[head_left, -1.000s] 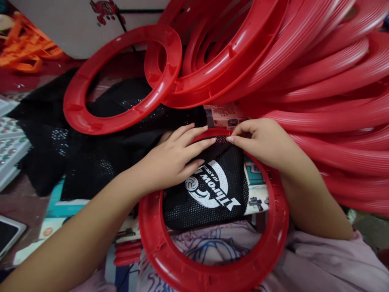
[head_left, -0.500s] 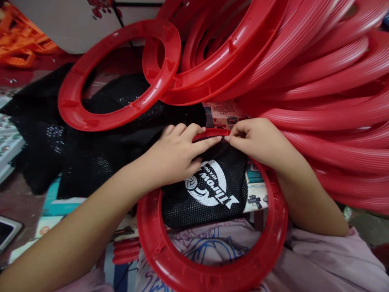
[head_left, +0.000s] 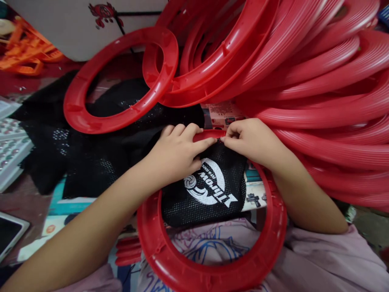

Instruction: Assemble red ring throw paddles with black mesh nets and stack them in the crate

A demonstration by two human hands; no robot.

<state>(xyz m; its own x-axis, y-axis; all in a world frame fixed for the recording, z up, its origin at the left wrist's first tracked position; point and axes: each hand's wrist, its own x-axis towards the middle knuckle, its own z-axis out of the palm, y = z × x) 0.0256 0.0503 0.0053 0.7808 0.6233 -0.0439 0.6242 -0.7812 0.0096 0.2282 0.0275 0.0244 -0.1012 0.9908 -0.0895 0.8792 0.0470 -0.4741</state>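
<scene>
A red plastic ring rests on my lap, its ribbed inner side facing up. Black mesh netting with a white printed logo reading "Throw" lies across its opening and meets the ring's far rim. My left hand lies over the mesh and that rim, fingers spread, the index finger stretched out and pressing at the mesh edge. Just to its right, my right hand pinches the edge of the mesh between thumb and forefinger against the rim. The fingertips of both hands almost touch.
A large pile of red rings fills the right and back. Another red ring leans over black mesh fabric at the left. Orange plastic parts, white trays and a phone-like device lie farther left.
The view has shifted slightly, so the surroundings sit a little farther right at the left side. Both hands keep almost the same pose on the mesh edge.
</scene>
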